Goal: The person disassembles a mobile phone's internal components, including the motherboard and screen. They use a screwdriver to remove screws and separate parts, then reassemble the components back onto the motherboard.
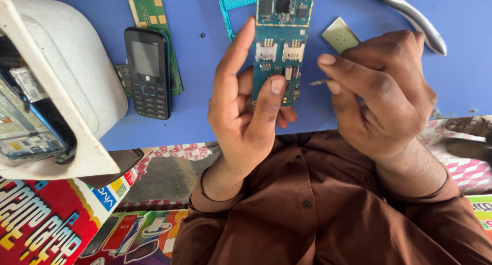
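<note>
My left hand (pixel 245 111) holds a teal phone circuit board (pixel 282 39) upright above the blue table (pixel 205 116), thumb pressed on its lower edge and index finger along its left side. The board shows two metal card slots and a black chip near its top. My right hand (pixel 382 96) pinches a thin metal tool (pixel 320 82) whose tip points at the board's lower right edge, close to the small components there.
A black keypad phone (pixel 147 73) lies on a green circuit board (pixel 151 14) at the left. A teal plastic frame (pixel 233 6), a small pale plate (pixel 341 35) and a grey-handled tool (pixel 410 16) lie behind. A white container (pixel 66 80) of parts stands far left.
</note>
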